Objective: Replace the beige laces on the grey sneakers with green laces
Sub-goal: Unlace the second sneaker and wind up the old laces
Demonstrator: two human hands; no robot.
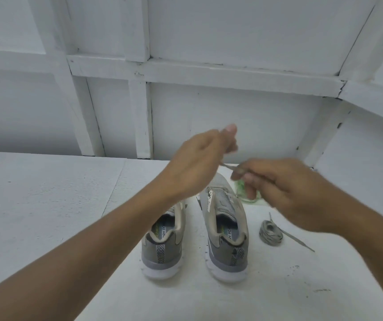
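Two grey sneakers stand heels toward me on the white table: the left sneaker (162,246) and the right sneaker (226,232). Above them my left hand (199,163) and my right hand (285,188) each pinch the same beige lace (227,166), stretched taut between them over the right sneaker's toe. A coiled beige lace (269,232) lies on the table right of the right sneaker, one end trailing away. Green laces in a clear packet (241,189) sit behind my right hand, mostly hidden by it.
The white table (47,205) stretches wide to the left and toward me. A white panelled wall (209,107) rises right behind the shoes. Dark specks mark the table at the right front.
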